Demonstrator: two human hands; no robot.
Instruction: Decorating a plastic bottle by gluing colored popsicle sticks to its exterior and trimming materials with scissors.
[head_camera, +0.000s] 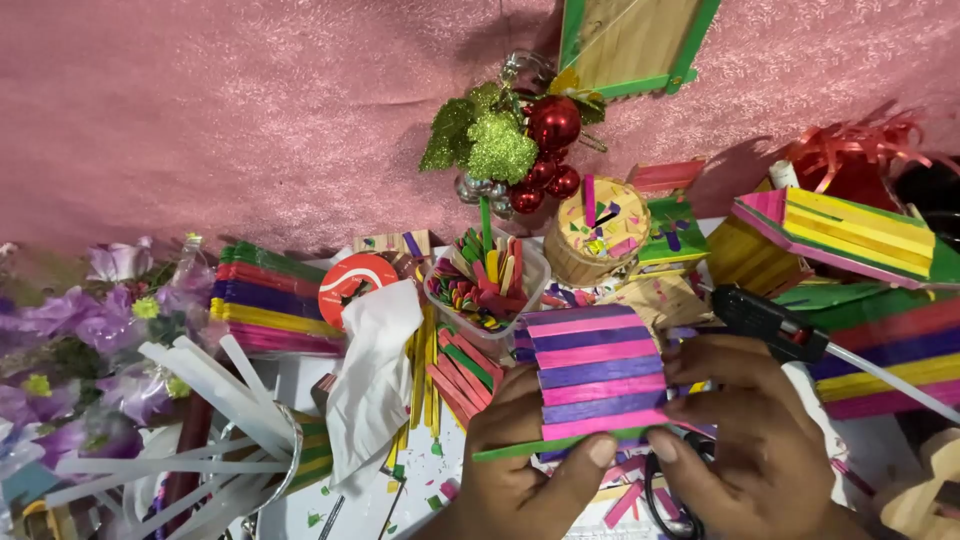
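Both my hands hold a curved panel of pink and purple craft sticks above the table. My left hand grips its left side, thumb pressing a green stick along the panel's lower edge. My right hand grips the right side, fingers curled over the edge and thumb at the bottom. A black glue gun lies just beyond my right hand.
A clear tub of mixed coloured stick pieces stands behind the panel. Striped stick panels lie left and stick panels right. White tissue, white strips, purple flowers, a red bauble ornament and a round stick basket surround them.
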